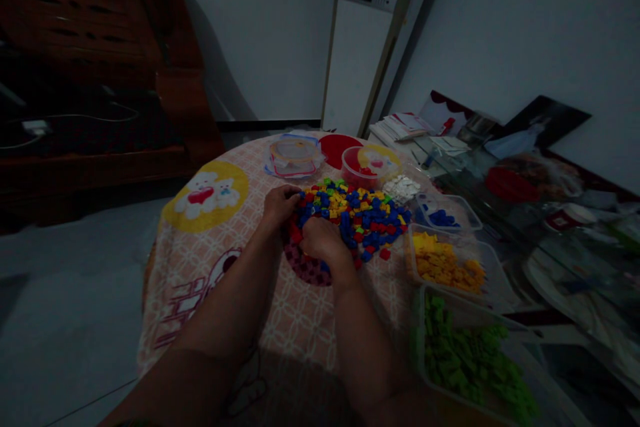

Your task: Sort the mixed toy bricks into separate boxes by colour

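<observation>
A mixed pile of small toy building blocks [370, 213] in red, blue, yellow and green spreads over the round table. My left hand [281, 205] is at the pile's left edge, its fingers bent together against the nearest blocks. Lower and to the right, my right hand [320, 238] reaches into the front of the pile with its fingers curled down. A red block [296, 235] lies just left of it. What either hand has between its fingertips is hidden or too small to make out.
Along the right stand tubs of green blocks [465, 353], yellow blocks [445, 263] and blue blocks [443, 218]. White pieces [401, 188] lie behind the pile. A round tub [357, 173] holds red blocks. Stacked clear containers [295, 155] sit at the back of the patterned tablecloth [305, 320].
</observation>
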{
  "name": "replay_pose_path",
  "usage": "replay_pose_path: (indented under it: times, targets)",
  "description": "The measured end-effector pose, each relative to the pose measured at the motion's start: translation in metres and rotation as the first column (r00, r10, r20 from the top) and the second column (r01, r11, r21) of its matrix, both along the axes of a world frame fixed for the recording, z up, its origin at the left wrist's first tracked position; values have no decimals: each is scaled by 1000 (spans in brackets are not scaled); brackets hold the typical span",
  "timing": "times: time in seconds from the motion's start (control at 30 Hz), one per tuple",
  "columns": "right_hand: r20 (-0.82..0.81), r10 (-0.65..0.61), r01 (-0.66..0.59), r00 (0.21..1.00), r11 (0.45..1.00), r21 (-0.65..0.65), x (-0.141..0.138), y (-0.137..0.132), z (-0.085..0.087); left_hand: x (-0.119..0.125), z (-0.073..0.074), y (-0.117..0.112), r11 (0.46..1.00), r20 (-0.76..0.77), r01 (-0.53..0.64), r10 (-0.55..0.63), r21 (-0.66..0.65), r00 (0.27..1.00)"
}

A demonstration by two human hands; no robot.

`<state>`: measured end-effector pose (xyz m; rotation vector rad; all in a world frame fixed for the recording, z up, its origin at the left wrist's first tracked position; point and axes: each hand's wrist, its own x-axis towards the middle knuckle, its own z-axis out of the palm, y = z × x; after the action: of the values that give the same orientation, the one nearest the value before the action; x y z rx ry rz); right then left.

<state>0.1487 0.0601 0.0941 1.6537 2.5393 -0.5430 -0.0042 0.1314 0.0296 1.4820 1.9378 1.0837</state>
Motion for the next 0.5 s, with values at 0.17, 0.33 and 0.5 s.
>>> replay_pose_path:
  times: [0.17,0.33,0.5]
  targets:
    - [-348,-105,69,932,991,-116,21,14,-3,-1,-1,1,1000,7,4,-4,-9,1000]
    - [-718,-444,212,537,894,-394,51,27,-6,-2,-6,3,1000,18,3,-3,8,1000]
    - [-802,-484,335,350,864,-375,88,31,-15,-2,-5,2,1000,15,11,-11,5,1000]
